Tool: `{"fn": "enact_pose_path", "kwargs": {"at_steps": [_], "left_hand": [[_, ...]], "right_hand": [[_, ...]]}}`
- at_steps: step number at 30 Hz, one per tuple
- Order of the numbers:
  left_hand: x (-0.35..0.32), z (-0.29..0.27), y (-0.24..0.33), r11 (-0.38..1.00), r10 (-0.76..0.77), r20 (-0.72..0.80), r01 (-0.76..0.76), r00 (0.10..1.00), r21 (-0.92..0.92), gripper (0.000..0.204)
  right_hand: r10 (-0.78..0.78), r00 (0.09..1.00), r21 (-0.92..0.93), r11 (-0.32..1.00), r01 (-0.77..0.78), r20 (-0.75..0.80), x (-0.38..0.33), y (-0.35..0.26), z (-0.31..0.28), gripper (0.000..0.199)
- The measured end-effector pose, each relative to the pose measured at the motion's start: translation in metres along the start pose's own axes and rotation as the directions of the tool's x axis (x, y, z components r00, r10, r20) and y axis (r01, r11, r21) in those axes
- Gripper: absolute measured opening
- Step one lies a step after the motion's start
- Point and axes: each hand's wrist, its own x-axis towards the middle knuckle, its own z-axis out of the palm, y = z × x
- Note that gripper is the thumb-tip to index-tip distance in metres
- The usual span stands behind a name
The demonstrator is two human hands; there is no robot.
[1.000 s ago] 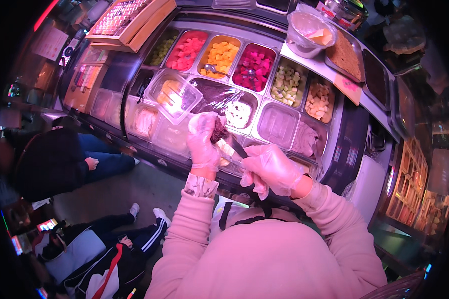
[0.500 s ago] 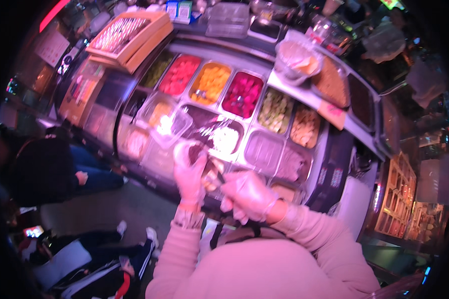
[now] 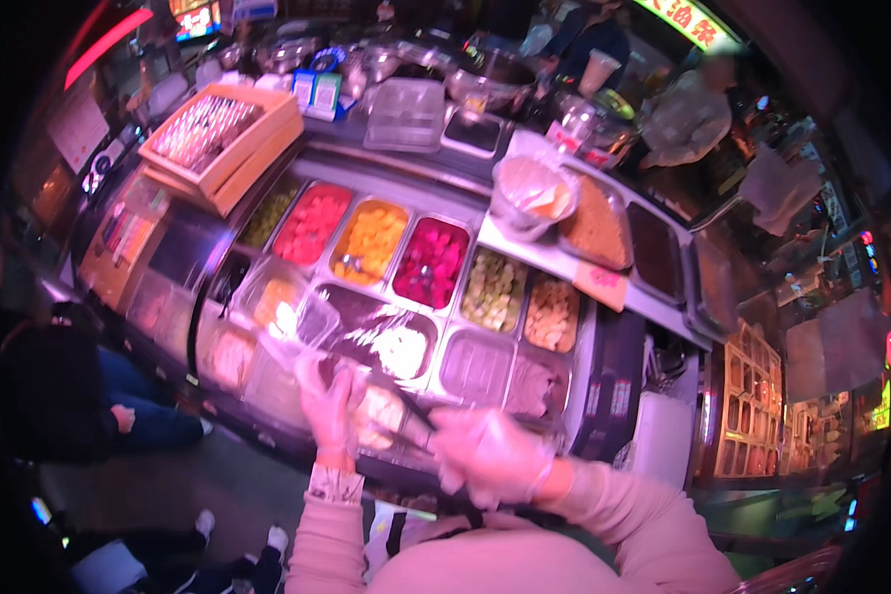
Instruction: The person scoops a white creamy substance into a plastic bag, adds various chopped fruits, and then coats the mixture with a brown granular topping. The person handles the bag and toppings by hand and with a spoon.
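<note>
My left hand, in a clear glove, is closed around a clear plastic container over the near trays; a dark patch shows by its fingers. My gloved right hand grips a dark, narrow utensil pointing left; its exact kind is blurred. Below the utensil's tip and beside my left hand lies a pale, creamy food in the near row. Just beyond is a metal tray with white food at its right end.
Farther trays hold red cubes, yellow cubes, magenta cubes, green pieces and tan pieces. Purple paste sits nearer right. A wooden box and lined tub stand behind. People are at left and back.
The view has tilted up, so the counter sits lower and further left. My right hand has moved away from my left, leaving more of the utensil visible between them.
</note>
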Motion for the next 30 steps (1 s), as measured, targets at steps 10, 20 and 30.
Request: {"fn": "enact_pose_path", "kwargs": {"at_steps": [10, 20, 30], "left_hand": [[-0.01, 0.003, 0.042, 0.647, -0.277, 0.33, 0.429, 0.902, -0.63, 0.04], [-0.015, -0.022, 0.03, 0.896, -0.363, 0.059, 0.366, 0.93, -0.253, 0.052], [0.019, -0.064, 0.018, 0.852, -0.413, 0.111, 0.427, 0.904, -0.304, 0.039]], "right_hand": [[-0.132, 0.991, 0.075, 0.988, 0.133, -0.015, 0.047, 0.022, -0.02, 0.021], [0.068, 0.991, 0.18, 0.98, -0.088, 0.114, 0.08, 0.072, -0.02, 0.02], [-0.249, 0.964, -0.878, 0.477, 0.036, -0.096, 0.244, 0.139, -0.092, 0.024]]}}
